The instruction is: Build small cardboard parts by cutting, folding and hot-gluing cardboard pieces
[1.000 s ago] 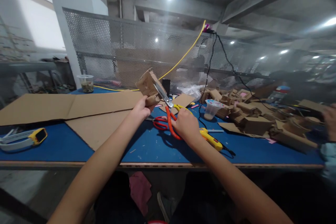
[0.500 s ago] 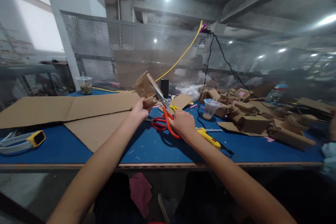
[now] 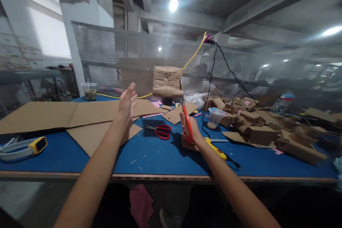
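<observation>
My left hand [image 3: 127,103] is open above the cardboard sheets, fingers apart and holding nothing. My right hand [image 3: 191,128] grips a pair of scissors with orange handles [image 3: 187,124], blades pointing up. At the blades hangs a creased, folded cardboard piece [image 3: 168,82], raised off the table and apart from my left hand. Whether the blades pinch it I cannot tell. Just below my right hand shows another small cardboard piece [image 3: 190,145], partly hidden. Between my hands, red-handled scissors [image 3: 162,131] lie on the blue table [image 3: 152,160].
Large flat cardboard [image 3: 53,115] covers the left side, near a yellow-and-grey strap device [image 3: 40,145]. At right are a yellow glue gun [image 3: 217,151], a plastic cup [image 3: 215,118] and a heap of cardboard pieces [image 3: 256,128]. A black cable [image 3: 232,71] hangs behind.
My left hand has let go of the cardboard piece, opened and moved left. The piece has risen and turned its creased face toward me. The orange scissors now point more upright.
</observation>
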The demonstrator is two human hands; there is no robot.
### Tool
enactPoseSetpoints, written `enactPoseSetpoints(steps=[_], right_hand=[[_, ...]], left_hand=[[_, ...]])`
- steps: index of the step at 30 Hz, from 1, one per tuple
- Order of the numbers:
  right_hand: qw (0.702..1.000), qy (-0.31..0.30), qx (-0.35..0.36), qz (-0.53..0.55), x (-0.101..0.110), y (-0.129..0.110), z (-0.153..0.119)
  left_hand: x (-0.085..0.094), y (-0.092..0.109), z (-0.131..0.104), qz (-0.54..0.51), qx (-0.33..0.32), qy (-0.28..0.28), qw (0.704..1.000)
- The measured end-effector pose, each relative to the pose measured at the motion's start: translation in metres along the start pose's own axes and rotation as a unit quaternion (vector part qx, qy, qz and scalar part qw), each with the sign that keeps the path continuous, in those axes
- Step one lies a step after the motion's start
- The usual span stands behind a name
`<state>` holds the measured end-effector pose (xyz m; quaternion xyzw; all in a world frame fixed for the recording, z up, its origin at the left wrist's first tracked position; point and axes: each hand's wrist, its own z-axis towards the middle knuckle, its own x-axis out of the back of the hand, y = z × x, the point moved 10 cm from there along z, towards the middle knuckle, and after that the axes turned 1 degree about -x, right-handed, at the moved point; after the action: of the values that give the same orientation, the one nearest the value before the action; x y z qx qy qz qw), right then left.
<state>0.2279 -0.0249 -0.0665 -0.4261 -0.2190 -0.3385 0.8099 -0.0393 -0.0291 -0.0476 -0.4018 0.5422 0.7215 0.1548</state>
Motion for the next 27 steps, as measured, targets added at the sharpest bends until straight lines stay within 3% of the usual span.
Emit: enactPoseSetpoints(steps=[6,11,16,22,27], right_hand=[[0.977,0.13,0.069,-0.152,0.039,-0.013,-0.009],[0.924,0.205,0.206,-0.247,0.077,-0.022,-0.012],[0.839,0.242,0.383,-0.301,0.099,-0.029,-0.026],[0.728,0.235,0.555,-0.326,0.084,-0.051,-0.066],[0.677,0.238,0.612,-0.332,0.076,-0.064,-0.084]], left_hand=[[-0.013,0.026,-0.001,0.022,0.007,-0.109,0.994],[-0.003,0.022,0.009,0.144,0.119,-0.204,0.961],[0.011,-0.013,-0.016,0.259,0.269,-0.309,0.875],[0.017,-0.066,-0.071,0.403,0.358,-0.449,0.713],[0.018,-0.089,-0.103,0.42,0.38,-0.492,0.661]])
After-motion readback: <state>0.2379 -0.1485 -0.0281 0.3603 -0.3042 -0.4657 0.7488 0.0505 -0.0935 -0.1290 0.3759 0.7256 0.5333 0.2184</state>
